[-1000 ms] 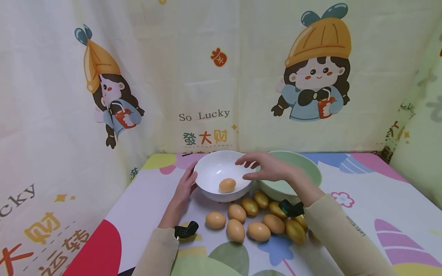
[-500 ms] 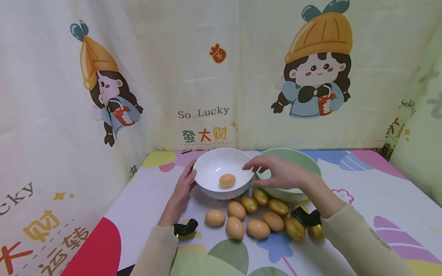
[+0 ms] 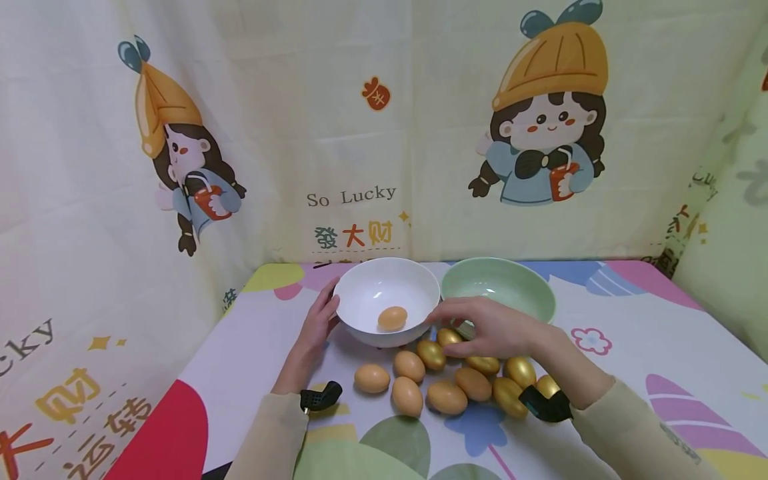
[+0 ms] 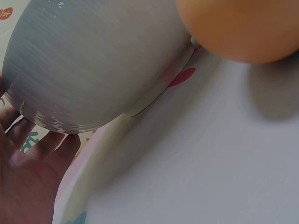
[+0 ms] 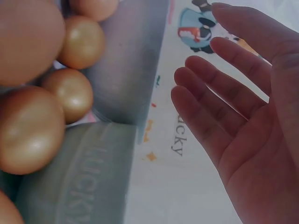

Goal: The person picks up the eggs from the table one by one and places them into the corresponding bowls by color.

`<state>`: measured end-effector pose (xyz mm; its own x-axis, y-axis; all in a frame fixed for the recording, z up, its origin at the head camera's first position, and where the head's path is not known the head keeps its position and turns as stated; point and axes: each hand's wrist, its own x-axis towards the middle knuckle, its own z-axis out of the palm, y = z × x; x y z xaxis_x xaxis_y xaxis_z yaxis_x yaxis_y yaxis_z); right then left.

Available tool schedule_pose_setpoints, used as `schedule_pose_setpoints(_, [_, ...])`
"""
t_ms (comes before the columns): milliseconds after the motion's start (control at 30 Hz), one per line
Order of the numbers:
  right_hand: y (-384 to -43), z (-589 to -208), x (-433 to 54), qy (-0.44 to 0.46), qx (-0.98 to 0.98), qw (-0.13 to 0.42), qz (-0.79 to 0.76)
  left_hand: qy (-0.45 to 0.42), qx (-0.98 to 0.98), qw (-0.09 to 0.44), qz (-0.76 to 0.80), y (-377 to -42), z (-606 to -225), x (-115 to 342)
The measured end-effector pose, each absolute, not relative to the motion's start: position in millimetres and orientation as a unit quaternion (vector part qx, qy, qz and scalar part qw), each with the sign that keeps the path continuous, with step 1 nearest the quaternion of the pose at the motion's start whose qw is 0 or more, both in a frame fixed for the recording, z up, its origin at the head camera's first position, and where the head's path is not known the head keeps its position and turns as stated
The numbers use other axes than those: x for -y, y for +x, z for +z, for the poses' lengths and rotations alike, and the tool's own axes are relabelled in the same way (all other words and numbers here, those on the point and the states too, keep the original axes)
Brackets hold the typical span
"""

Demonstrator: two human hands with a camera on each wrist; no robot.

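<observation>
A white bowl (image 3: 384, 287) holding one brown egg (image 3: 393, 319) stands towards the back of the table. My left hand (image 3: 317, 321) rests against its left side, and in the left wrist view the fingertips (image 4: 70, 142) touch the bowl near its rim. My right hand (image 3: 495, 327) hovers above the gold eggs (image 3: 431, 355), in front of the green bowl (image 3: 510, 283), its fingers loosely extended with nothing between them. The right wrist view shows the bare palm (image 5: 254, 154). Several brown eggs (image 3: 447, 397) lie in front of the gold ones.
The printed tablecloth (image 3: 606, 387) spreads under everything. A patterned curtain (image 3: 444, 167) hangs behind the table. The two bowls stand side by side, with the eggs grouped close in front of them.
My right hand has moved from over the white bowl towards the right and down, above the gold eggs. My left hand stays at the white bowl, and the brown egg stays inside.
</observation>
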<state>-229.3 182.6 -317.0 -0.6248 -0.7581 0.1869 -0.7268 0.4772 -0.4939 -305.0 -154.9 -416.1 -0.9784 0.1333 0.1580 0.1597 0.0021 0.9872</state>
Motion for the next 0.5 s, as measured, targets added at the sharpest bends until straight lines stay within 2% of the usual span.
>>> schedule_pose_setpoints(167, [-223.8, -325.8, -181.7, -0.447, -0.852, 0.040, -0.271, -0.105, 0.705, 0.008, -0.702, -306.0, -413.8, 153.8])
schedule_pose_setpoints(500, [-215.7, -344.3, -176.7, -0.430, -0.854, 0.106, -0.273, -0.101, 0.702, 0.004, -0.705, -305.5, -415.6, 154.9])
